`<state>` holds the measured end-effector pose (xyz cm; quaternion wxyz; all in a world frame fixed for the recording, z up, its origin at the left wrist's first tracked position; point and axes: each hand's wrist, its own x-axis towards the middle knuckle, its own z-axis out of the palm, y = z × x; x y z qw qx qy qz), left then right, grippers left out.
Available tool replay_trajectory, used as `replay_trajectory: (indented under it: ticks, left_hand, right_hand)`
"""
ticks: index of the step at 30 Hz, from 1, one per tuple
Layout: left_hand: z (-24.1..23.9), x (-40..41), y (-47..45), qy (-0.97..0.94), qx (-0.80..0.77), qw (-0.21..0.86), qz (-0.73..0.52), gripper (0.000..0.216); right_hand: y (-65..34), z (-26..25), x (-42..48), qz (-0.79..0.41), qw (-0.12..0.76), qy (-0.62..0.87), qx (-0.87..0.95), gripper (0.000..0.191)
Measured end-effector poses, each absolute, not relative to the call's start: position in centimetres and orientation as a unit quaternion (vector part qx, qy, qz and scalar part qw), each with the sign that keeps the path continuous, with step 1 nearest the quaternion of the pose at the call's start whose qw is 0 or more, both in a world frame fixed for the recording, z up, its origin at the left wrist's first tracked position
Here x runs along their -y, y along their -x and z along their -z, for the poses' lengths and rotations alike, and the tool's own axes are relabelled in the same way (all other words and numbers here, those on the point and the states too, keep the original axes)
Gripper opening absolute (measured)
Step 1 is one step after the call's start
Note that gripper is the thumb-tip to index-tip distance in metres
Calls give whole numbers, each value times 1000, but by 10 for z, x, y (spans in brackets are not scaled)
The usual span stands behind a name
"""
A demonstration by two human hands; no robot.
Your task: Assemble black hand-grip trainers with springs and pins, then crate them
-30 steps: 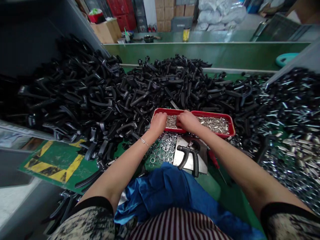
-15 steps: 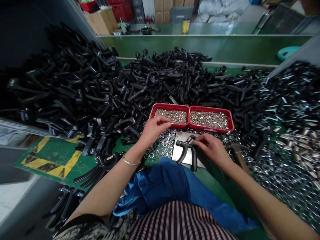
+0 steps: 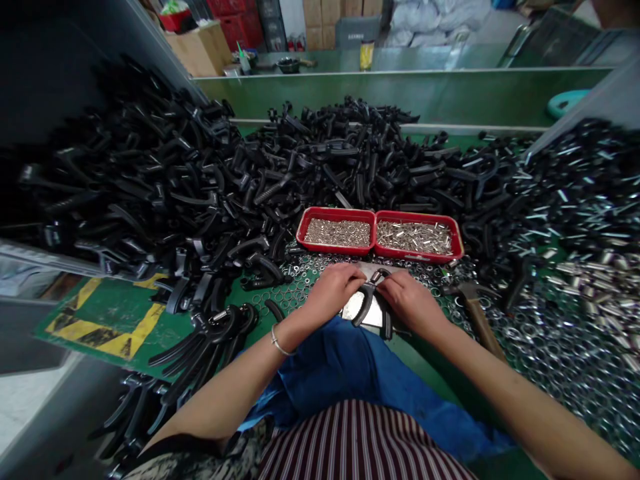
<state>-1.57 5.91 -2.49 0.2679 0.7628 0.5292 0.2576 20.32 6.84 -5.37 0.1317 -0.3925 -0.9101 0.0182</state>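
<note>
Both hands meet over a black handle piece [image 3: 371, 303] that lies on a small metal plate [image 3: 356, 308] just in front of the person, on the green surface [image 3: 120, 313]. The left hand [image 3: 333, 291] rests with curled fingers on the plate's near-left edge, touching the handle piece from that side. The right hand [image 3: 410, 300] sits close against it on the other side, fingertips pinched at the top end of the handle piece, where a small shiny metal part [image 3: 376, 275] shows; I cannot tell which fingers actually grip it. The lower leg of the handle piece pokes out below and between the two hands.

Just beyond the hands is a red tray [image 3: 380, 233] with two compartments: the left holds small metal rings, the right short metal pins. Loose washers [image 3: 300, 287] are scattered on the surface around the plate. A wooden-handled hammer [image 3: 475, 313] lies just to the right of the right hand. Behind and to the left rises a big heap of black handles [image 3: 200, 180]. A blue cloth [image 3: 345, 367] lies across the person's lap, just beneath the wrists.
</note>
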Motion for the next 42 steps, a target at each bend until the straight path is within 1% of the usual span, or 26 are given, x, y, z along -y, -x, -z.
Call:
replay_trajectory:
  ticks: [4, 8, 10, 13, 15, 17, 20, 24, 26, 28, 31, 34, 35, 37, 38, 40, 42]
  left_hand:
    - [36, -59, -1, -820, -515, 160, -193, 17]
    - [47, -57, -11, -838, -500, 111, -190, 21]
    - [51, -55, -13, -847, -491, 85, -184, 24]
    - [56, -54, -12, -871, -465, 35, -156, 27]
    - [58, -53, -11, -883, -448, 8, -141, 27]
    - [59, -53, -10, -886, -445, -3, -131, 27]
    - [57, -54, -12, -891, -441, -14, -106, 26]
    - [50, -58, -14, -914, -399, -38, -68, 26]
    - [48, -58, -13, -920, -386, -31, -61, 27]
    - [50, -57, -10, -920, -386, -6, -73, 27]
    - [55, -49, -5, -901, -409, 52, -132, 30]
    - [53, -43, -1, -865, -443, 138, -193, 30]
    - [49, -45, 0, -853, -450, 164, -208, 29]
    - [38, -57, 5, -836, -463, 182, -232, 27]
    - [32, -68, 8, -830, -475, 168, -240, 26]
    - [20, -97, 17, -817, -520, 109, -225, 26]
    - [12, -130, 26, -793, -586, 56, -158, 23]
  right_hand:
    - [-203, 53, -63, 17, 92, 363, 927, 21]
    - [-202, 54, -58, 6, 73, 366, 928, 20]
    - [-206, 53, -56, -27, 92, 357, 929, 24]
    - [-222, 50, -52, -103, 170, 359, 912, 29]
    - [-243, 47, -48, -122, 215, 411, 878, 31]
    - [-270, 44, -40, -105, 224, 476, 844, 33]
    - [-311, 43, -19, -57, 190, 541, 817, 33]
    - [-344, 46, 13, 24, 89, 612, 786, 40]
    - [-352, 51, 21, 27, 55, 623, 780, 41]
    - [-357, 57, 22, 9, 52, 624, 779, 40]
    - [-363, 64, 15, -19, 100, 616, 781, 38]
    - [-365, 56, 11, -31, 169, 616, 769, 42]
    - [-363, 50, 11, -50, 182, 628, 755, 42]
    - [-354, 37, 12, -143, 179, 656, 719, 36]
    - [-348, 29, 12, -203, 167, 664, 700, 33]
    - [-332, 16, 12, -296, 140, 653, 683, 34]
    - [-314, 5, 10, -329, 122, 624, 698, 36]
